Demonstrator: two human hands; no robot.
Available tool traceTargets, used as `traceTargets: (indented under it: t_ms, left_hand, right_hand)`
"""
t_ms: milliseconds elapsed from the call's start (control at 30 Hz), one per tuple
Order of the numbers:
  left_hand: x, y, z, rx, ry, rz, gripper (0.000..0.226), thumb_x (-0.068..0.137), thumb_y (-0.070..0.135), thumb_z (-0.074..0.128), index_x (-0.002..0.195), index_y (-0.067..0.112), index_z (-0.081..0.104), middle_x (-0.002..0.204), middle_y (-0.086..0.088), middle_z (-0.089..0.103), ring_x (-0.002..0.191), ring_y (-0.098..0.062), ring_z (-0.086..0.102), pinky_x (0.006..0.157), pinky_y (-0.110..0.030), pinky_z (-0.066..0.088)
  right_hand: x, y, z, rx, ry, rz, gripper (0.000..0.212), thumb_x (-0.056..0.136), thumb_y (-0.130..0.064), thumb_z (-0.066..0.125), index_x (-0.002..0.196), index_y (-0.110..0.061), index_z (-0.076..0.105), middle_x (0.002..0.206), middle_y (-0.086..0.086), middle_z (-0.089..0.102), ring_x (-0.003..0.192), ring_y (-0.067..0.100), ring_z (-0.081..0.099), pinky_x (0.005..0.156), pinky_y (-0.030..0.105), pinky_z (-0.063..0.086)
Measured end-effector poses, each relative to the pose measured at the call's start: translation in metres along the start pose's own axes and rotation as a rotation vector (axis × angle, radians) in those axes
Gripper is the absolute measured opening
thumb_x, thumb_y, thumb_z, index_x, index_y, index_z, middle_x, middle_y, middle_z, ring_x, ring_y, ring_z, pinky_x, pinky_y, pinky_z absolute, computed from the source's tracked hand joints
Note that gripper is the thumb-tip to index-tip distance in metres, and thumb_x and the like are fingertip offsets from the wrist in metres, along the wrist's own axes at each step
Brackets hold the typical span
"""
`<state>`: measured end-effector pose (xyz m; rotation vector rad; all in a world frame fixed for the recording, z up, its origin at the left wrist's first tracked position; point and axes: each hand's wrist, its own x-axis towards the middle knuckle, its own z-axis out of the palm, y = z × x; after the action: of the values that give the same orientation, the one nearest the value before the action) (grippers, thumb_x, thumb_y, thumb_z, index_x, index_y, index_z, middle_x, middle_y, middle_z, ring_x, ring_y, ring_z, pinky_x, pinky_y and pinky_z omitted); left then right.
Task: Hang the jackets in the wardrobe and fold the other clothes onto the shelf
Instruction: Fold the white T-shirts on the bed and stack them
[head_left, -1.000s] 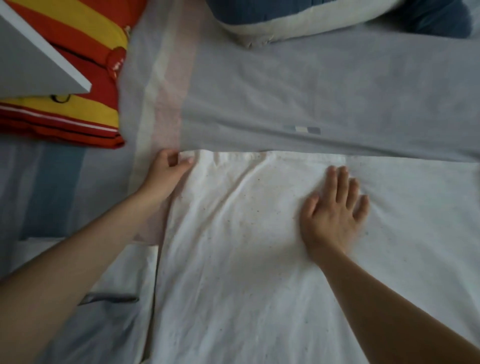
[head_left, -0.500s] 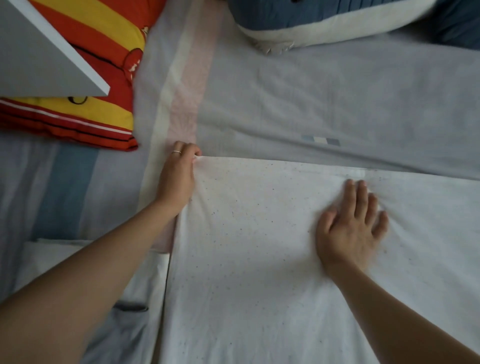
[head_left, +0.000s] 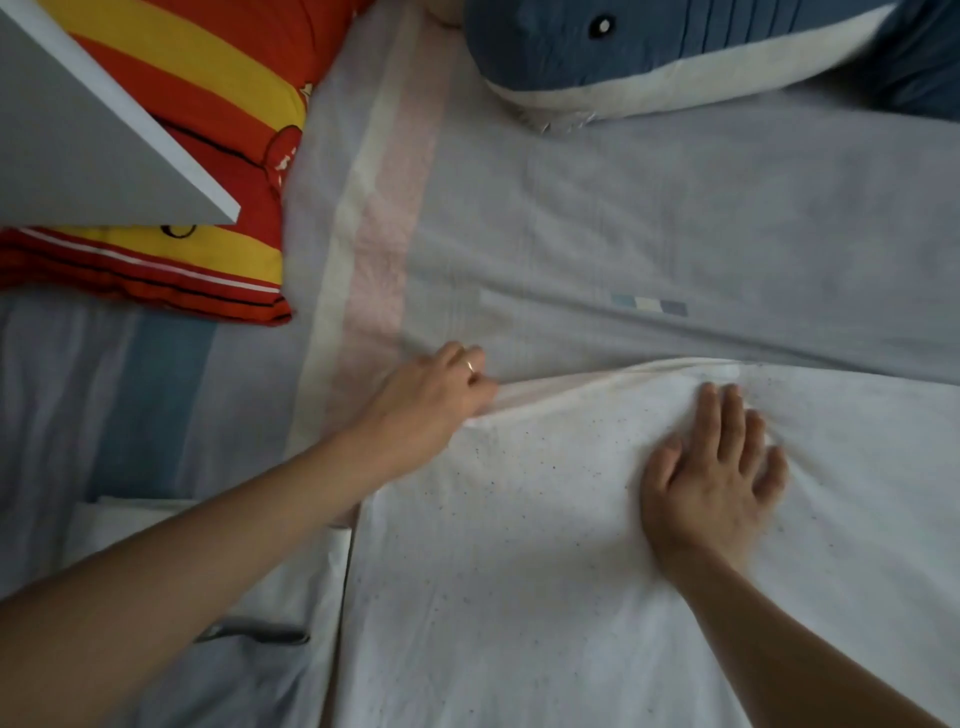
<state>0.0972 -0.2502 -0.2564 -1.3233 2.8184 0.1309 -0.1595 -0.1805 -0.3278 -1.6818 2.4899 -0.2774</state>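
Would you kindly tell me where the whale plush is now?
Head view, top right: the whale plush lies on the bed, beyond the white garment, right of the striped pillow.

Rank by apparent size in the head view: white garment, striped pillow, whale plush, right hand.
1. white garment
2-3. striped pillow and whale plush: look alike, both cut off by the frame, so unranked
4. right hand

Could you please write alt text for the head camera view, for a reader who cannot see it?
A person's left hand pinches the far edge of a white speckled garment spread on a bed, while the right hand presses it flat.
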Motion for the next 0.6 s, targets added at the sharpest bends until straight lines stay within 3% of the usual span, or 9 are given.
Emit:
traceTargets:
  t_ms: [133, 367, 467, 533, 600]
  left_hand:
    - [-0.034, 0.022, 0.014, 0.173, 0.031, 0.163, 0.028, 0.075, 0.002, 0.041, 0.085, 0.013, 0.065, 0.092, -0.006, 0.065, 0.076, -0.023, 0.063, 0.056, -0.032, 0.05]
    - [-0.045, 0.014, 0.014, 0.023, 0.125, 0.182, 0.031, 0.083, -0.002, 0.041, 0.103, 0.016, 0.057, 0.107, -0.008, 0.068, 0.077, -0.023, 0.067, 0.056, -0.03, 0.053]
    - [-0.041, 0.011, 0.009, 0.017, 0.117, 0.243, 0.031, 0.08, -0.001, 0.044, 0.093, 0.016, 0.067, 0.108, -0.008, 0.069, 0.079, -0.022, 0.068, 0.056, -0.028, 0.051]
    - [-0.038, 0.006, 0.003, -0.058, 0.166, 0.212, 0.028, 0.082, 0.003, 0.048, 0.09, 0.014, 0.072, 0.1, -0.005, 0.071, 0.08, -0.021, 0.069, 0.058, -0.027, 0.052]
    - [-0.032, -0.002, -0.004, -0.205, 0.258, 0.056, 0.023, 0.084, 0.008, 0.053, 0.091, 0.011, 0.074, 0.093, -0.004, 0.072, 0.08, -0.019, 0.068, 0.06, -0.029, 0.053]
  right_hand:
    - [0.001, -0.001, 0.0, 0.007, 0.016, 0.003, 0.066, 0.086, -0.035, 0.028, 0.149, -0.018, 0.026, 0.156, 0.006, 0.027, 0.142, 0.028, 0.024, 0.114, 0.04, 0.005]
    - [0.0, 0.0, 0.001, -0.014, -0.006, -0.002, 0.068, 0.085, -0.036, 0.027, 0.151, -0.02, 0.022, 0.158, 0.004, 0.023, 0.143, 0.026, 0.021, 0.115, 0.041, 0.003]
    - [0.0, 0.0, 0.001, -0.012, -0.008, 0.002, 0.068, 0.085, -0.037, 0.026, 0.151, -0.021, 0.022, 0.158, 0.003, 0.022, 0.144, 0.026, 0.021, 0.115, 0.04, 0.003]
    - [0.0, 0.0, 0.002, -0.011, -0.006, 0.004, 0.068, 0.085, -0.037, 0.025, 0.151, -0.021, 0.022, 0.158, 0.003, 0.022, 0.144, 0.026, 0.021, 0.115, 0.04, 0.002]
    - [0.0, 0.0, 0.002, -0.004, -0.002, 0.003, 0.069, 0.084, -0.037, 0.025, 0.151, -0.02, 0.024, 0.158, 0.004, 0.023, 0.143, 0.026, 0.022, 0.115, 0.04, 0.003]
